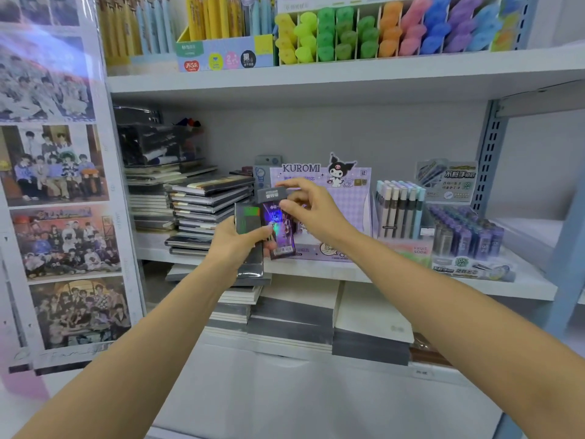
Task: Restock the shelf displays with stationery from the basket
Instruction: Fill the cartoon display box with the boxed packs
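White shelf, packet in left hand

Both arms are up at the middle shelf. The left hand grips a dark pack, fingers curled round it, with the pack standing upright above and below the fist. Just right of those fingers is a purple pack, glinting, touching the dark one. The right hand pinches its grey top tab between thumb and forefinger, the other fingers loosely spread. Right behind the right fingers stands the Kuromi display. Left of the left fingers, a leaning stack of notebooks. Well right of the right hand, upright pen tubes.
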Available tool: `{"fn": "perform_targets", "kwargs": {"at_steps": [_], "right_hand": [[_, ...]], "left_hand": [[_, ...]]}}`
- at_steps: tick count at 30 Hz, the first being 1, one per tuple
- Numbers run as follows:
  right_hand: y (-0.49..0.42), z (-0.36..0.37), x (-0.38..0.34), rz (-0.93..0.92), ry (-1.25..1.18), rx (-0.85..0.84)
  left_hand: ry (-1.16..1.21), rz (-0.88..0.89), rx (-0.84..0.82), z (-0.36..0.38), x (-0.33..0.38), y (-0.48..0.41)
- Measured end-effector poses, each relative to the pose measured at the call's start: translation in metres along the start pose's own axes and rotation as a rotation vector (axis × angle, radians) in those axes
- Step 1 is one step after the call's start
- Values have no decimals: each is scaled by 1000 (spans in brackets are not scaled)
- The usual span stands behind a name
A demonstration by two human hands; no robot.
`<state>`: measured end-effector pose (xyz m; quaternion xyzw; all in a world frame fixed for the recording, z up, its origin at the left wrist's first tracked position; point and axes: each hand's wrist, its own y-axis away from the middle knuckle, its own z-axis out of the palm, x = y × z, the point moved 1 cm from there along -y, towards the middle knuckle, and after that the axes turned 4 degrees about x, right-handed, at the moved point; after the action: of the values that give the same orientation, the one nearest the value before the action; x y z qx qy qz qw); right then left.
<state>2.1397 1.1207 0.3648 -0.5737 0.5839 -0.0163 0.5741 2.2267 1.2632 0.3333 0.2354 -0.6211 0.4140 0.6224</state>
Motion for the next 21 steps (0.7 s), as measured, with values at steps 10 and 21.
{"fn": "perform_targets", "kwargs": {"at_steps": [10,21], "right_hand": [[-21,12,21,-48,328,148],[-39,13,21,-59,493,7]], "left_hand": [[103,-68,127,-17,-8,-22],[102,-34,71,-15,-24,-33]]}}
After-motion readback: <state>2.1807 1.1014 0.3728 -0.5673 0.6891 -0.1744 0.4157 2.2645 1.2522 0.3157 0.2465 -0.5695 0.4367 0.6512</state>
